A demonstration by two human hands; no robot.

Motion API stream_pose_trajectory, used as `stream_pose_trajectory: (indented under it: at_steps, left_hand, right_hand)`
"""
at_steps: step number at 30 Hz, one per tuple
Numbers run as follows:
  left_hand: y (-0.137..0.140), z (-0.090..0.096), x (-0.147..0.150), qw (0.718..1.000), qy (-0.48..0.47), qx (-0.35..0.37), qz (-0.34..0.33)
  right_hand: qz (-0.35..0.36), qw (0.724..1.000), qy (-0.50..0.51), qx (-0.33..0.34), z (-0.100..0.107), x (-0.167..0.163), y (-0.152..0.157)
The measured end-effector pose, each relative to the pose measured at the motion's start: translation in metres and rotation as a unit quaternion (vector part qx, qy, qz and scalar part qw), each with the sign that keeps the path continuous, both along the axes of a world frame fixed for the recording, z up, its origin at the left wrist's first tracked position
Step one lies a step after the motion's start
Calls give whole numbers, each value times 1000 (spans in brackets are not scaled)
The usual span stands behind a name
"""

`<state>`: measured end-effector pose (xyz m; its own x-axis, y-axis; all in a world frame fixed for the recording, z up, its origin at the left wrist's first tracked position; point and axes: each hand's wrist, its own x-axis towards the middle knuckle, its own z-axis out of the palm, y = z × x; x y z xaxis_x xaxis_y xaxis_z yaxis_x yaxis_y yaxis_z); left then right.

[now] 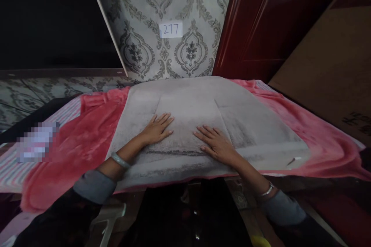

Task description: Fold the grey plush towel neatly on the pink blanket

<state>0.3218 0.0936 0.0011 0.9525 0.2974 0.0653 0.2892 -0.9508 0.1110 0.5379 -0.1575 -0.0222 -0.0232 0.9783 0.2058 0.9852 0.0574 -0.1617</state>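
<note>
A plush grey cloth (188, 102) lies spread out with crease lines running across it, and a dark fold line crosses it close to its front edge. My left hand (156, 128) rests palm down on the cloth, fingers spread. To its right, my right hand (216, 143) also lies flat there with fingers apart, its thumb near the dark line. Neither hand holds anything. Beneath the cloth, a pink-red fleece blanket (84, 142) shows on both sides. A small tag (295, 159) sits at the cloth's front right corner.
A striped cloth (68, 111) shows under the blanket at left, with a blurred-out object (37, 142) on it. A large black screen (55, 15) stands back left. Beside a dark red door (255, 19), a large cardboard box (327, 65) leans at right. Paper marked 277 (171, 29) is on the wall.
</note>
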Motion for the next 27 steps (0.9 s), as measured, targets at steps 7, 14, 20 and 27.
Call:
stream_pose_trajectory:
  at_steps: [7, 14, 20, 27]
  left_hand:
    - [-61, -9, -62, 986, -144, 56, 64]
    - [-123, -31, -75, 936, -310, 132, 100]
    - [-121, -39, -71, 927, -318, 157, 122]
    - [-124, -43, -71, 920, -326, 167, 138]
  right_hand:
    - [27, 995, 95, 29, 20, -1, 16]
    - [205, 974, 80, -59, 47, -76, 92]
    - [283, 950, 23, -128, 25, -79, 135]
    - [144, 983, -55, -96, 34, -18, 188]
